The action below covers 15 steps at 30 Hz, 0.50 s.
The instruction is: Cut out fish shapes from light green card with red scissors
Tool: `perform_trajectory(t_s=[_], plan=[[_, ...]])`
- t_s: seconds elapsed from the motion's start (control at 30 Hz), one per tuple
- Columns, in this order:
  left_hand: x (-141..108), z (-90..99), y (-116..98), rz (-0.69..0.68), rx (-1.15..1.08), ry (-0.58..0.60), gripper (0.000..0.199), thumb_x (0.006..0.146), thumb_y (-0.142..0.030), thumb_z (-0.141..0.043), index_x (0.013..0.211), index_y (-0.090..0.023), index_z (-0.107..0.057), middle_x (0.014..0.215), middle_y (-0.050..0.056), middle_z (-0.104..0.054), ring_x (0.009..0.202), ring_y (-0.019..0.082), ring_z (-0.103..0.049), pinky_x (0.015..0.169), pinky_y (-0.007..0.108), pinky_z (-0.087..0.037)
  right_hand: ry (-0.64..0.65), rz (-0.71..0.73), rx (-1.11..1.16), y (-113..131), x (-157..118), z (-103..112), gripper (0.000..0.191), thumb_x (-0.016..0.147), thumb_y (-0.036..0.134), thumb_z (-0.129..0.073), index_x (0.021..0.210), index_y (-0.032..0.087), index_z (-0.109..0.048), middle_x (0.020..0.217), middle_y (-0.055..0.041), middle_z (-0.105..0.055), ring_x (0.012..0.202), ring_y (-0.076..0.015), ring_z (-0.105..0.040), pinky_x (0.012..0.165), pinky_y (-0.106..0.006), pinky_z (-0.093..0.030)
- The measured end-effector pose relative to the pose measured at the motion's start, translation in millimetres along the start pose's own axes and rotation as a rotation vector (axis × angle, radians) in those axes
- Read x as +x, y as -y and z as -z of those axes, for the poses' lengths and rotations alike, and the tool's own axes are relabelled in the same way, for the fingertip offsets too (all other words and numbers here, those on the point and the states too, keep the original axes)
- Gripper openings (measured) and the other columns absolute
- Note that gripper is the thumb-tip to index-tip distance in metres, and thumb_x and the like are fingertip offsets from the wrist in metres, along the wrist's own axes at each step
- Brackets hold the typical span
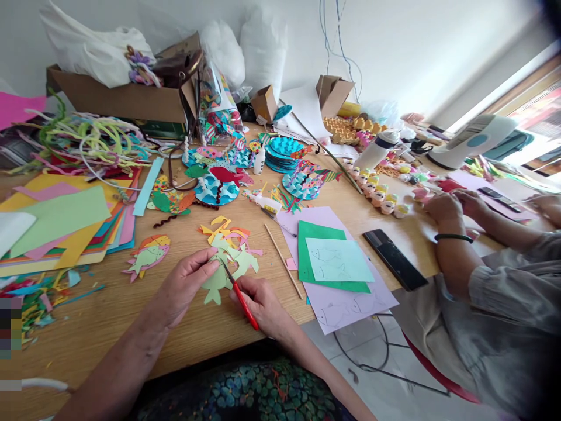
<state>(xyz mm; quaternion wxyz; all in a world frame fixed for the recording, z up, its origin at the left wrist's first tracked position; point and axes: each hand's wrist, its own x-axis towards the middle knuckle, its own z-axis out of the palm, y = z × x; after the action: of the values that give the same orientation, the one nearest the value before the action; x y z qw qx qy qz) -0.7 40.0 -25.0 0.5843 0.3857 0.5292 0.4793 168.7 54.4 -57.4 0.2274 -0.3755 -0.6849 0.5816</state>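
Note:
My left hand (191, 280) pinches a light green paper fish (214, 286) between thumb and fingers, above the wooden table. In my right hand (263, 304) is a pair of scissors (243, 305) with red handles. Their blades point up and to the left and meet the green paper beside my left fingertips. Just beyond lie pale green offcuts (243, 261) and orange paper scraps (215, 229). To the left of my left hand, cut paper fish (149, 256) in green, orange and pink lie together.
Coloured paper sheets (65, 216) are stacked at left. Paper with drawn fish (338, 260), a wooden stick (283, 260) and a phone (394, 259) lie at right. Decorated blue discs (218, 190) and a glue bottle (259, 159) stand behind. A co-worker's hands (447, 207) work at far right.

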Motion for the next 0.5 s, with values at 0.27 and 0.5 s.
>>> perform_trajectory(t_s=[0.27, 0.5], plan=[[1.7, 1.7, 5.3, -0.031, 0.069, -0.015, 0.022, 0.074, -0.038, -0.064, 0.068, -0.018, -0.057, 0.062, -0.005, -0.048, 0.059, 0.011, -0.040, 0.055, 0.021, -0.036, 0.056, -0.026, 0.074, -2.7, 0.4, -0.8, 0.029, 0.086, 0.035, -0.048, 0.063, 0.019, -0.041, 0.056, 0.0053, -0.037, 0.053, -0.0089, -0.033, 0.049, -0.021, -0.025], [-1.5, -0.9, 2.3, -0.076, 0.152, -0.001, 0.025, 0.075, -0.040, -0.060, 0.063, -0.019, -0.054, 0.061, -0.004, -0.046, 0.059, 0.012, -0.039, 0.055, 0.022, -0.037, 0.059, -0.031, 0.106, -1.5, -0.3, -0.2, 0.032, 0.086, 0.040, -0.049, 0.064, 0.019, -0.041, 0.056, 0.0055, -0.035, 0.053, -0.0089, -0.032, 0.048, -0.021, -0.025]])
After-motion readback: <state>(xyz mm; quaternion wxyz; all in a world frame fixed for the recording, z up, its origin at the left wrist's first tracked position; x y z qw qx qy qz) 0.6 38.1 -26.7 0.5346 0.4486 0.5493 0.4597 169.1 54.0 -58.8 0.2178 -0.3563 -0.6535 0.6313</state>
